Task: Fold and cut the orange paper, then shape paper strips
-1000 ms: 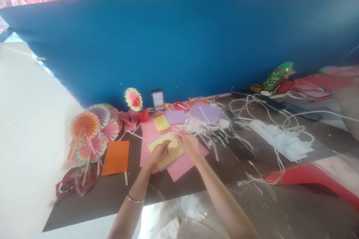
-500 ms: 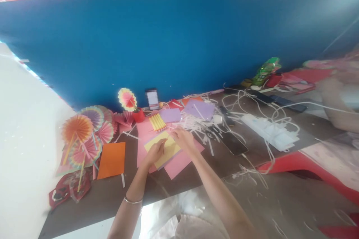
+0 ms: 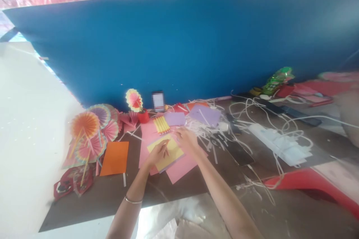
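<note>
My left hand (image 3: 159,153), with a bangle on the wrist, rests over the left part of a yellow sheet (image 3: 171,154); its fingers are bent together, and anything between them is too small to make out. Near the sheet's upper right corner is my right hand (image 3: 185,139), its fingers pinched on something hidden. Under the yellow sheet lie a purple-grey edge and pink paper (image 3: 179,171). Just above my hands sits a pleated yellow paper piece (image 3: 161,124), beside a purple sheet (image 3: 175,118).
Paper fans (image 3: 85,125) and an orange sheet (image 3: 114,158) lie at the left. White paper strips (image 3: 202,127), a dark phone (image 3: 239,153) and a white power strip (image 3: 277,143) with cables spread to the right. A person's arm (image 3: 347,112) shows at the right edge.
The view has shifted, so the table items appear slightly further right. Both my hands remain over the yellow sheet. The other person's arm at the right has moved partly out of view.
</note>
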`<state>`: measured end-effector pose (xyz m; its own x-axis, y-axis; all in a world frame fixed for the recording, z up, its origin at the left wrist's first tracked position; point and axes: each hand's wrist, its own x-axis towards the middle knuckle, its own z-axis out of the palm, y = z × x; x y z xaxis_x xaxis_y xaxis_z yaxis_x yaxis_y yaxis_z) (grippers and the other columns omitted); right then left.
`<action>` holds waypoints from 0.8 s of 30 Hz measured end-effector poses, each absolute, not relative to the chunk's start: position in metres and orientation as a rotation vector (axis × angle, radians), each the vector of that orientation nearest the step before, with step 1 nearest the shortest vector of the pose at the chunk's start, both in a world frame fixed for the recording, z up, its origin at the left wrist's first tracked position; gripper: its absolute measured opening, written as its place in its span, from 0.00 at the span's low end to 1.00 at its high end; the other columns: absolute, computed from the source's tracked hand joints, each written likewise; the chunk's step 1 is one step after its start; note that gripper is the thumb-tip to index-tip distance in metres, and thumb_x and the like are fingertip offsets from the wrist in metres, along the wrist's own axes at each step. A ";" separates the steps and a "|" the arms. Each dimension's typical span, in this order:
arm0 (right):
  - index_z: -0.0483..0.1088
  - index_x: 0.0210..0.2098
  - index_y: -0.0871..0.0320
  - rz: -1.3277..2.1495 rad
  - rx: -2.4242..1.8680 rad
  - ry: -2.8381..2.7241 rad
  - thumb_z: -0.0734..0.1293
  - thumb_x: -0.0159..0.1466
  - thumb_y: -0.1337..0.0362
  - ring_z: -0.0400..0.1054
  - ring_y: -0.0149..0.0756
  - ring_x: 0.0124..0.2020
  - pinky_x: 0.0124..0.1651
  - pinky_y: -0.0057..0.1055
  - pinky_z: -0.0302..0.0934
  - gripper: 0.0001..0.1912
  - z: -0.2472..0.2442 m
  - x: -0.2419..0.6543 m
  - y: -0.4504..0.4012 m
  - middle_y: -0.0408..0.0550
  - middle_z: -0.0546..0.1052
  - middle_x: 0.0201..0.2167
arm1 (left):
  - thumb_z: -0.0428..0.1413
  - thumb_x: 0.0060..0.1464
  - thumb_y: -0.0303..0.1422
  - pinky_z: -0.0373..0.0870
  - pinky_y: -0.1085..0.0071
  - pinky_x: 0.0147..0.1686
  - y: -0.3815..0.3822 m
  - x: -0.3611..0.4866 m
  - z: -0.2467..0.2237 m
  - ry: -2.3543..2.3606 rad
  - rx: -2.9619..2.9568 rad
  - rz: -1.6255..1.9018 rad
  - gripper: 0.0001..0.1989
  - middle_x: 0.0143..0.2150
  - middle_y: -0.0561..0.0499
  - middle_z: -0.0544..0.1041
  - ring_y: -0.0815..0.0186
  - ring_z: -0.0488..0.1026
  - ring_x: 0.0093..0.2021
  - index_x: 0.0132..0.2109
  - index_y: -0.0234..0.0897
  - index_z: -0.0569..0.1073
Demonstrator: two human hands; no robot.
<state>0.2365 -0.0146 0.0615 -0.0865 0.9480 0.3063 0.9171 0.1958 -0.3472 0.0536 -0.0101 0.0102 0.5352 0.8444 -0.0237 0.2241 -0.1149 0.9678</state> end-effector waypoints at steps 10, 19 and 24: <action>0.74 0.37 0.53 0.063 -1.693 -1.992 0.55 0.65 0.64 0.68 0.33 0.39 0.40 0.27 0.56 0.16 0.060 0.228 -0.013 0.46 0.76 0.37 | 0.50 0.55 0.42 0.68 0.65 0.42 -0.005 0.052 0.008 0.977 1.434 0.779 0.25 0.40 0.44 0.77 0.63 0.73 0.39 0.56 0.35 0.63; 0.72 0.38 0.57 -0.127 -1.568 -2.098 0.55 0.65 0.69 0.69 0.33 0.37 0.40 0.27 0.58 0.15 0.045 0.217 -0.027 0.49 0.77 0.36 | 0.56 0.49 0.45 0.69 0.59 0.45 0.001 0.054 0.004 0.908 1.197 1.013 0.20 0.37 0.42 0.77 0.59 0.75 0.37 0.37 0.29 0.75; 0.72 0.40 0.59 -0.163 -1.460 -2.144 0.54 0.66 0.68 0.69 0.34 0.38 0.42 0.28 0.59 0.15 0.041 0.214 -0.030 0.50 0.76 0.35 | 0.55 0.49 0.45 0.70 0.59 0.43 -0.002 0.051 0.010 0.994 1.235 1.013 0.20 0.33 0.43 0.77 0.57 0.74 0.39 0.34 0.29 0.76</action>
<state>0.2142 -0.0301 0.0407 -0.2709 0.8276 0.4916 0.8926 0.4072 -0.1937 0.0510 -0.0017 0.0100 0.2573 0.9654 -0.0415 -0.0599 0.0588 0.9965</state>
